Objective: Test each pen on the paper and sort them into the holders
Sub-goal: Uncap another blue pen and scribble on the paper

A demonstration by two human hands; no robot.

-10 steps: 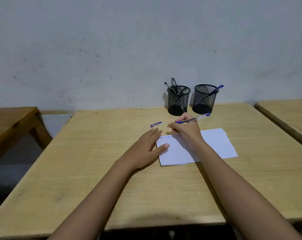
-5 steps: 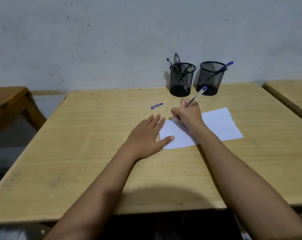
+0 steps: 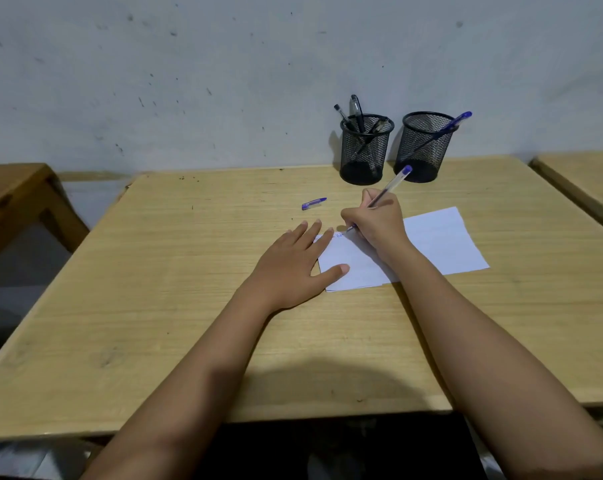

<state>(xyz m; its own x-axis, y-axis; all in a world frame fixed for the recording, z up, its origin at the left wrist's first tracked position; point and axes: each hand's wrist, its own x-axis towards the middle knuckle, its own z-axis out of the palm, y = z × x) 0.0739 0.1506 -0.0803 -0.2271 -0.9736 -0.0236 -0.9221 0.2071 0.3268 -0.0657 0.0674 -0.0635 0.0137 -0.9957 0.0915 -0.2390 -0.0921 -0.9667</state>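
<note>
A ballpoint pen with a clear plastic barrel and a blue end plug is gripped in the right hand, whose fingers are curled round the lower barrel. The tip is set on the far left part of the paper, where faint blue scribbles can be made out, and the barrel is tilted toward one o'clock.

The left hand is laid flat with its fingers straight and slightly spread. The fingertips and thumb are pressed on the sheet's left edge, while the palm is rested on the wood.

The paper is a smooth white rectangle, laid flat and a little skewed, right of the middle of the tabletop. A small blue pen cap is seen on its side at eleven o'clock from the sheet, apart from it.

At twelve o'clock from the paper, by the far edge, two black wire-mesh holders are stood side by side with a narrow gap between them, both round and slightly tapered. Several dark pens are held in the left holder. A single blue-capped pen is leaned toward two o'clock in the right holder.

The tabletop is pale, matte and wood-grained. Behind it a scuffed, speckled grey wall is seen.
</note>
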